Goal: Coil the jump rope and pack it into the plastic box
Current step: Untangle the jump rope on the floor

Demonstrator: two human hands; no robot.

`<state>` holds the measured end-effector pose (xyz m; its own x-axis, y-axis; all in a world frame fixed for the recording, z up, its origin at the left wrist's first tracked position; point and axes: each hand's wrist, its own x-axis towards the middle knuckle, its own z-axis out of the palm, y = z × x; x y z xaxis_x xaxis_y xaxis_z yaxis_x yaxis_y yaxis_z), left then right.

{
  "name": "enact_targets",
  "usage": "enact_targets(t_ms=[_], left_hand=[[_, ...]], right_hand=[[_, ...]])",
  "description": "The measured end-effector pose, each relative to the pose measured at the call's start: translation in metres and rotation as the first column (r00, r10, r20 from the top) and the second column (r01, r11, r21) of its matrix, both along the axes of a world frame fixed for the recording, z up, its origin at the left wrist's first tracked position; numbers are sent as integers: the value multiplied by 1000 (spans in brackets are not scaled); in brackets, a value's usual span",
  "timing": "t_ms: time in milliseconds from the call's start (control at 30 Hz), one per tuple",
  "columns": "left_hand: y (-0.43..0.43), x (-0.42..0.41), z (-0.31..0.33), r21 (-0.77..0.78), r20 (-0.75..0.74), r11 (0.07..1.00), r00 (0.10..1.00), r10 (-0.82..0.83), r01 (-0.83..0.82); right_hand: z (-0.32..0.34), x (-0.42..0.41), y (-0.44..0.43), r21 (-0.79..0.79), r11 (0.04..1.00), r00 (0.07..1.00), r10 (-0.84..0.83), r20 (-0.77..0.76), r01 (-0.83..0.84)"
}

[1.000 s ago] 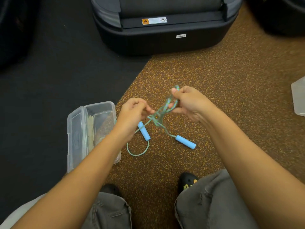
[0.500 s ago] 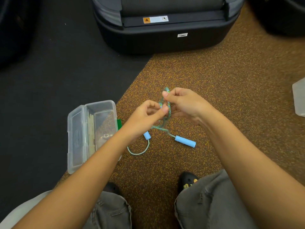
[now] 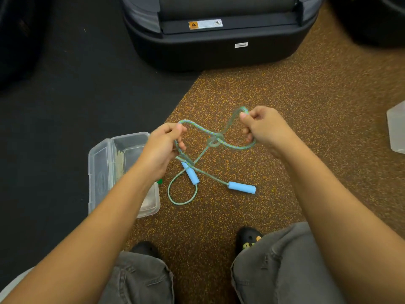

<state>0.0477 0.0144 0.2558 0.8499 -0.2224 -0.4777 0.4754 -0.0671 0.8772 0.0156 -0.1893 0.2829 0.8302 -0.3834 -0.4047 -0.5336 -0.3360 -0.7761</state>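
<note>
Rope (image 3: 215, 140) loops crossed between my hands, left hand (image 3: 163, 148) and right hand (image 3: 266, 130) each gripping one; handles lie on the floor, box (image 3: 103, 172) open, nothing packed.

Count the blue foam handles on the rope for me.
2. One blue handle lies on the carpet just below the left hand; the other lies farther right, clear of both hands. Neither is in the box.
</note>
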Motion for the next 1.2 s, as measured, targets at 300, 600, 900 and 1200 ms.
enact_targets(t_ms=[300, 600, 900, 1200], left_hand=[[-9, -7, 18, 11, 160, 952, 939, -305, 307], [8, 2, 27, 99, 208, 893, 868, -450, 440], [27, 8, 10, 412, 133, 776, 811, -569, 478], [9, -1, 17, 438, 190, 749, 764, -617, 496]], right_hand=[[6, -5, 40, -283, 760, 779, 624, 64, -586], [21, 1, 17, -182, 876, 847, 480, 230, -447], [19, 12, -23, 377, 921, 968, -174, 179, 96], [2, -8, 25, -298, 882, 931, 346, -118, -365]])
